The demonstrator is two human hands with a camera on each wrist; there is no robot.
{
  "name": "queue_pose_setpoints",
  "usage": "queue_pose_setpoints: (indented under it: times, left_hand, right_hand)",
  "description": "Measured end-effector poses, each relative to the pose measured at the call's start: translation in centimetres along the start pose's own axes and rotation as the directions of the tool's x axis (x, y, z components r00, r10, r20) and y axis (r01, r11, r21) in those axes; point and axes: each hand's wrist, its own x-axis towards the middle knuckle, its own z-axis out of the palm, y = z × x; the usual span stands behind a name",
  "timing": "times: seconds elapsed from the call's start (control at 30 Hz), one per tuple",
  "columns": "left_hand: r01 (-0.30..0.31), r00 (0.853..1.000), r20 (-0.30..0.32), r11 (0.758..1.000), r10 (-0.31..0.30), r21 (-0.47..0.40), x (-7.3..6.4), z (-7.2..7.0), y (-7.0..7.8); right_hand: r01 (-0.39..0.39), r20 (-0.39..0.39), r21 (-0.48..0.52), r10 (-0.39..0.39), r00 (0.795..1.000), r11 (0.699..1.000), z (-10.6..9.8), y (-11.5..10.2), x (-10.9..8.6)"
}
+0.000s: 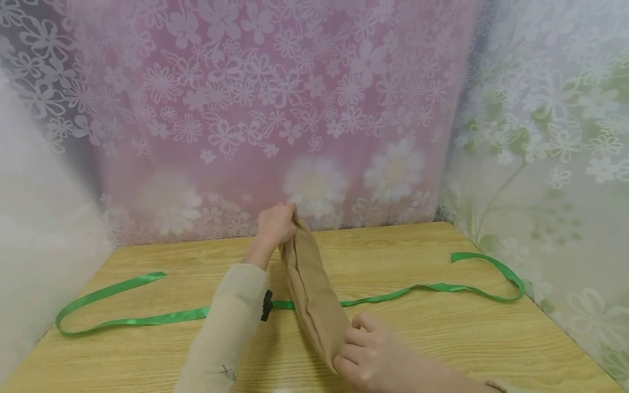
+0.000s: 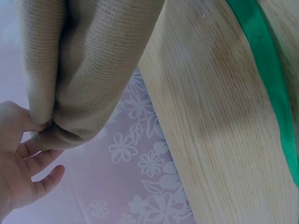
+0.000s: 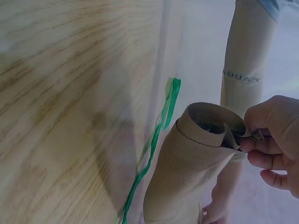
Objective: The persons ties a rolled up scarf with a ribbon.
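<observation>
A tan ribbed cloth [image 1: 316,284], folded and rolled into a long bundle, stretches between both hands above the table. My left hand [image 1: 277,225] pinches its far end, and in the left wrist view thumb and fingers [image 2: 41,161] meet on the bundle's tip. At the near end my right hand [image 1: 371,355] grips the edge; the right wrist view shows the open end of the roll [image 3: 205,122] with thumb and fingertips pinching a corner. Beneath the bundle a green ribbon [image 1: 147,320] runs across the table, its middle hidden by the cloth and left sleeve.
The wood-grain table [image 1: 417,349] has pink flowered curtain [image 1: 304,109] behind it and pale flowered sheeting [image 1: 550,164] on the right. Both ribbon ends curl back toward the rear. A small black device [image 1: 267,305] sits at the left sleeve.
</observation>
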Motion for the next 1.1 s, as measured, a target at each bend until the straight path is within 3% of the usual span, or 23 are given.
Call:
queue_pose_setpoints:
  times: [0.23, 0.53, 0.77, 1.1]
  left_hand:
    - [-0.033, 0.999, -0.020, 0.999, 0.033, 0.001, -0.1, 0.0, 0.4]
    - [-0.051, 0.998, -0.037, 0.999, 0.052, 0.017, 0.0, 0.1, 0.4]
    - [-0.043, 0.998, -0.050, 0.999, 0.044, 0.022, 0.0, 0.4, 0.0]
    - [-0.052, 0.997, -0.049, 0.999, 0.052, -0.003, 0.1, 0.5, 0.2]
  right_hand:
    - [0.019, 0.095, 0.016, -0.020, 0.995, 1.000, 0.7, -0.9, 0.4]
    - [0.118, 0.091, -0.039, -0.114, 0.989, 0.992, 2.5, -1.3, 1.1]
    - [0.115, 0.154, 0.039, -0.120, 0.981, 0.993, 2.9, -1.3, 1.2]
    - [0.144, 0.192, 0.026, -0.146, 0.970, 0.989, 3.4, -1.2, 2.2]
